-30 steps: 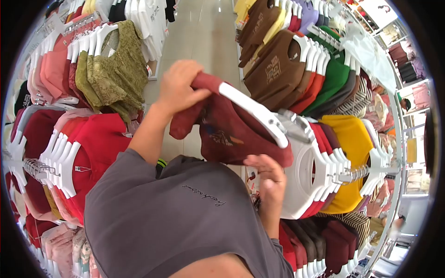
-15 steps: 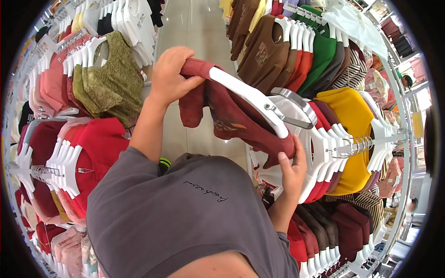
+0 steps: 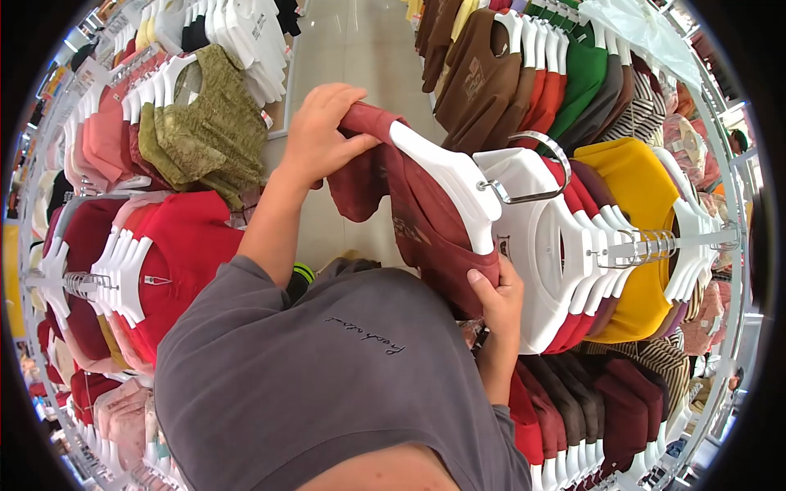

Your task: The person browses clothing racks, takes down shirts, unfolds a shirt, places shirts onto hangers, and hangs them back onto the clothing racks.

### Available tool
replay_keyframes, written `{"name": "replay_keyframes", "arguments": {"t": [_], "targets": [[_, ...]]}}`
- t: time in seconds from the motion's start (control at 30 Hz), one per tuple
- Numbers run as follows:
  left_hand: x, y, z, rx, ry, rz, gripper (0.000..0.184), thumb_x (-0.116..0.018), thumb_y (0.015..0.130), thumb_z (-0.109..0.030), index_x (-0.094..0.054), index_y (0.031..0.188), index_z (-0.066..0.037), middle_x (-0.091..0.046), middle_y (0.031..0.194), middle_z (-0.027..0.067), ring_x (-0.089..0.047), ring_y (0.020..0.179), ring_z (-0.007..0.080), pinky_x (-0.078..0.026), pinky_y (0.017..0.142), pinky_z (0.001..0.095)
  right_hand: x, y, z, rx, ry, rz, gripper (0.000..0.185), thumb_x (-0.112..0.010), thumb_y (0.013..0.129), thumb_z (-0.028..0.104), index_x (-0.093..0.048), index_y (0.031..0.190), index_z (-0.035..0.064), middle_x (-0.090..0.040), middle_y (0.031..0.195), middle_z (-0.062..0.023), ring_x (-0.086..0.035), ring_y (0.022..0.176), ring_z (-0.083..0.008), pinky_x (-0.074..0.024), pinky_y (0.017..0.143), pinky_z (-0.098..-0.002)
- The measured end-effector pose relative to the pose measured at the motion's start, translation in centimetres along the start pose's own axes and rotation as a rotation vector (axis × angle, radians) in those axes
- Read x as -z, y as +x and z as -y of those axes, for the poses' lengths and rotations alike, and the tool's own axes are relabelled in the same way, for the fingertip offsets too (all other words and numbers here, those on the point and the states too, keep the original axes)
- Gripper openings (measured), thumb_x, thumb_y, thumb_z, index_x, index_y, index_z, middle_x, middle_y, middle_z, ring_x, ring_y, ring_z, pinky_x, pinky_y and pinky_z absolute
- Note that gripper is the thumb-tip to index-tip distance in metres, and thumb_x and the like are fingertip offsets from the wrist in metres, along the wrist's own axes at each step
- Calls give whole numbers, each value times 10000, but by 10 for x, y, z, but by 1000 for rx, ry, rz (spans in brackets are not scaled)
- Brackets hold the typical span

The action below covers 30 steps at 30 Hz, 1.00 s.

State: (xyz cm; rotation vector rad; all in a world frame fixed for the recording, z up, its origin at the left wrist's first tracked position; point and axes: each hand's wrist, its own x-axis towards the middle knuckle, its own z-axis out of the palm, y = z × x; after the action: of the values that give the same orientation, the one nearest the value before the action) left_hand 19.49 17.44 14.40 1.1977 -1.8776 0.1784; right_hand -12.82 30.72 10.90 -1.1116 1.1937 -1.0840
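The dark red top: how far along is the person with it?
Looks done: the dark red top is on its white hanger, visible at the neckline. In hand: the left hand and right hand grip it near the shoulders. Probably left: hanging it up, since the metal hook appears to be on no rail.

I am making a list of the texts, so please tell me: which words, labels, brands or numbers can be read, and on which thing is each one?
None can be read with certainty.
Grey shirt: handwriting-style word, letters unclear.
Brown top: block-like print, blurred.
Dark red top: print, no readable letters.
White shirts: print, too small.
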Motion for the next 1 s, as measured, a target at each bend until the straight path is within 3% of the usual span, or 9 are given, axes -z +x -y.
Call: {"name": "replay_keyframes", "arguments": {"t": [0.07,0.3,0.37,0.5,0.57,0.8,0.87,1.0], "targets": [[-1,-7,-3,35,2,60,580,-814,613,-161,-622,1150,-49,-619,1156,143,-567,1099,334,-455,949,410,1,-3,-1,-33,19,16,401,-702,815,95,-602,1172,-59,-665,1030,-105,-612,931,-155,-486,846,-306],[-5,-26,-3,99,12,120,590,-826,609,-173,-624,1152,-60,-616,1161,135,-565,1098,328,-456,948,406,6,-4,-16,-100,49,87,401,-694,832,110,-598,1182,-62,-660,1045,-101,-607,937,-150,-484,853,-308],[-7,-27,3,101,23,134,601,-834,622,-248,-631,1148,-41,-619,1159,133,-556,1097,339,-460,934,417,3,-2,-22,-107,92,99,404,-689,839,113,-593,1189,-63,-659,1049,-102,-606,942,-150,-483,856,-308],[-14,-27,18,137,29,142,594,-831,636,-268,-632,1149,-43,-618,1163,129,-554,1103,335,-456,944,414,-3,9,-29,-156,160,134,413,-675,855,121,-578,1210,-67,-654,1067,-106,-605,953,-154,-482,857,-305],[-18,-26,27,178,24,146,594,-820,623,-210,-623,1163,-58,-614,1186,122,-555,1125,321,-455,953,404,-10,17,-24,-181,182,129,408,-670,858,123,-578,1208,-66,-651,1073,-107,-604,953,-155,-481,856,-304],[-30,-21,97,246,-35,134,608,-815,643,-221,-608,1193,-64,-611,1199,123,-552,1136,326,-438,978,409,-44,67,-17,-239,211,154,434,-671,857,152,-568,1216,-68,-643,1101,-107,-600,987,-164,-466,882,-302],[-34,-15,128,283,-36,176,639,-800,689,-342,-599,1226,-62,-578,1257,129,-509,1191,322,-424,1000,416,-60,93,-17,-212,183,188,432,-666,852,146,-569,1213,-68,-642,1105,-106,-599,989,-164,-464,886,-304],[-37,6,184,373,-40,163,651,-786,707,-366,-588,1251,-67,-552,1305,127,-490,1222,323,-410,1023,419,-107,146,-4,-178,175,229,402,-633,841,110,-571,1198,-65,-642,1105,-102,-592,985,-156,-457,899,-306]]}}
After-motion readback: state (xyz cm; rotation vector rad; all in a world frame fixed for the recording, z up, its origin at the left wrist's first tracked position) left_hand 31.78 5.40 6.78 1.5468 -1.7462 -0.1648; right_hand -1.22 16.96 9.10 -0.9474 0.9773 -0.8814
